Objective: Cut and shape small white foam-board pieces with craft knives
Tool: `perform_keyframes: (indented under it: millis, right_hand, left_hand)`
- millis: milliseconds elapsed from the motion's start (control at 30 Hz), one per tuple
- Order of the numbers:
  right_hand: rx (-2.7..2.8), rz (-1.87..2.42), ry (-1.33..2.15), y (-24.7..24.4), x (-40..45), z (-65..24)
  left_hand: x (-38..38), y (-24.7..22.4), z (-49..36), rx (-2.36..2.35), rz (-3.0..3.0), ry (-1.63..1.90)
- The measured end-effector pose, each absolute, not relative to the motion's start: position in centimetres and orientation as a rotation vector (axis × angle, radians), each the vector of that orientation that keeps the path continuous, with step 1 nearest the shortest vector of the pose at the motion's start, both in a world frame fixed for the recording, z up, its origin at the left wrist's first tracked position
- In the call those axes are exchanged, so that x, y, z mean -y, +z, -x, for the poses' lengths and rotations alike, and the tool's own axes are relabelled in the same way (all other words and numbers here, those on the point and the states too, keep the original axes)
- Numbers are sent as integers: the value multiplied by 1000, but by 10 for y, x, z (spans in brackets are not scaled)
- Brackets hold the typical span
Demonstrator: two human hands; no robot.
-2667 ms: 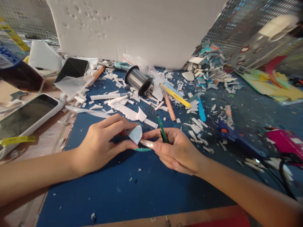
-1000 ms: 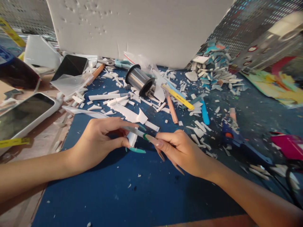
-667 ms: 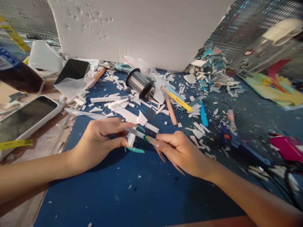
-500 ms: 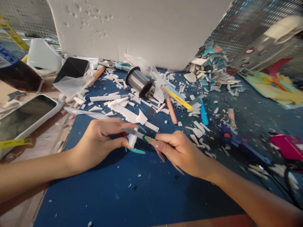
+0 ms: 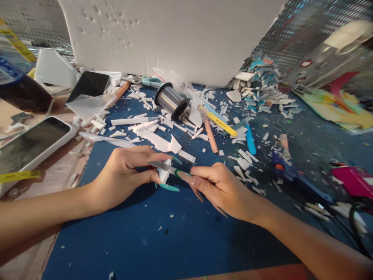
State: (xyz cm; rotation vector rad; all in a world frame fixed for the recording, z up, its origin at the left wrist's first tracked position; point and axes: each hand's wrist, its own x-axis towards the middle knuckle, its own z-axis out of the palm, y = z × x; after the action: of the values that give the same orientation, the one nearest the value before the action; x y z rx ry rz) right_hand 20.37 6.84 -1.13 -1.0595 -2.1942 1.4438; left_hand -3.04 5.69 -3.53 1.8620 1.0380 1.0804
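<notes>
Between the thumb and fingers of my left hand (image 5: 128,177) is a small white piece (image 5: 164,175). My right hand (image 5: 223,188) pinches the handle of a thin knife (image 5: 180,174) with a green band near its blade. The blade points left and lies across the white piece, its tip close to my left fingers. Both hands are just above the blue mat (image 5: 145,241). White offcuts (image 5: 154,139) lie on the mat behind my hands.
A wire spool (image 5: 171,100), a yellow strip (image 5: 218,121) and a light brown stick (image 5: 210,134) lie behind the hands. At the right are a blue glue gun (image 5: 300,181) and a pink object (image 5: 354,181). A phone (image 5: 35,144) and a bottle (image 5: 23,87) are at the left.
The knife has shifted slightly left and down, its blade now lying lower across the white piece. The white piece appears slightly turned. My hands have barely moved.
</notes>
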Motion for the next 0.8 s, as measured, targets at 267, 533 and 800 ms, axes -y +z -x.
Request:
perform_keyframes:
  millis: [267,533,800]
  right_hand:
    - [2203,1004,1444,-16,-67,-204]
    - [2176,950,1549,-15,-66,-206]
    - [1650,1036,1779,-17,-66,-207]
  left_hand:
    - [-56,-37,31,-1016,-1867,1018]
    - [-57,-36,33,-971,-1817,1150]
    - [-53,-30,30,-1099,-2150,1134]
